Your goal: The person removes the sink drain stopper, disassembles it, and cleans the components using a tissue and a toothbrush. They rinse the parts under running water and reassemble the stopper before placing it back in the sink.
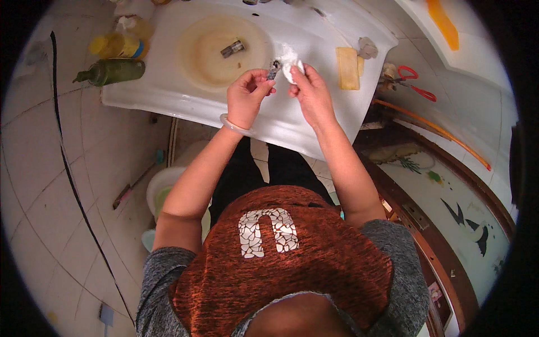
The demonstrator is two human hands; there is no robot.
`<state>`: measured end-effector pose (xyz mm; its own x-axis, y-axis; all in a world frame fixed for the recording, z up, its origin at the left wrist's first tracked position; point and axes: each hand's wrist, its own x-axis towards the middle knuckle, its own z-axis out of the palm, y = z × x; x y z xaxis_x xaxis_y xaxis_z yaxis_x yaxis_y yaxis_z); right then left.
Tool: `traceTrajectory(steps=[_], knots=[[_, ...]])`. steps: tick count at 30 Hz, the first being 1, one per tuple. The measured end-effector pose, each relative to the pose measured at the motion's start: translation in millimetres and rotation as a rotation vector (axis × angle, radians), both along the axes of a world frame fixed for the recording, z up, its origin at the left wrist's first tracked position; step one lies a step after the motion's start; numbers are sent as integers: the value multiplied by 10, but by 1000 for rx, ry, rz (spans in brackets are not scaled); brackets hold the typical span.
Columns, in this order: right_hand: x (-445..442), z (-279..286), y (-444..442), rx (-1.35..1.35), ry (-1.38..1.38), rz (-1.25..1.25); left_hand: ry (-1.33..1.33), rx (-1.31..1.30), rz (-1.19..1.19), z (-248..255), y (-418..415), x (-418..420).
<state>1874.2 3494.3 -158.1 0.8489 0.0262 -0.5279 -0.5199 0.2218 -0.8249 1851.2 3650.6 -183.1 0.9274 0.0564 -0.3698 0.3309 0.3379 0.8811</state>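
Over the front part of a white washbasin counter (294, 122), my left hand (248, 94) pinches a small dark, dirty cylindrical part (272, 76) between thumb and fingers. A pale bangle (236, 126) circles the left wrist. Just to the right, my right hand (309, 90) grips a crumpled white tissue or cloth (292, 69), which is close to the part's upper end. Whether the two touch is unclear. In the brown-stained bowl (193, 71) lies a second dark cylindrical piece (232, 49), with a small brown scrap (239, 65) near it.
At the counter's left are a green bottle (111, 72) and a yellow-capped bottle (118, 45). To the right lie a yellowish rectangular block (348, 69) and a grey lump (367, 47). Red-handled scissors (410, 82) hang beyond the right edge. Below left stands a pale bucket (158, 185).
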Motion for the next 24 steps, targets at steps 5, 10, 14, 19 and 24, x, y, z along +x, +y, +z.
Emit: traceTrajectory(steps=[5, 10, 14, 19, 24], knots=[[11, 116, 245, 53, -31, 80, -168, 421, 36, 59, 33, -55], [-4, 34, 272, -6, -45, 89, -305, 687, 35, 111, 89, -121], [-48, -54, 335, 120, 6, -22, -312, 728, 42, 115, 135, -118], [-42, -73, 389, 83, -12, -8, -353, 719, 42, 96, 192, -114], [-5, -98, 381, 331, 146, -38, -116, 339, 68, 64, 158, -103]])
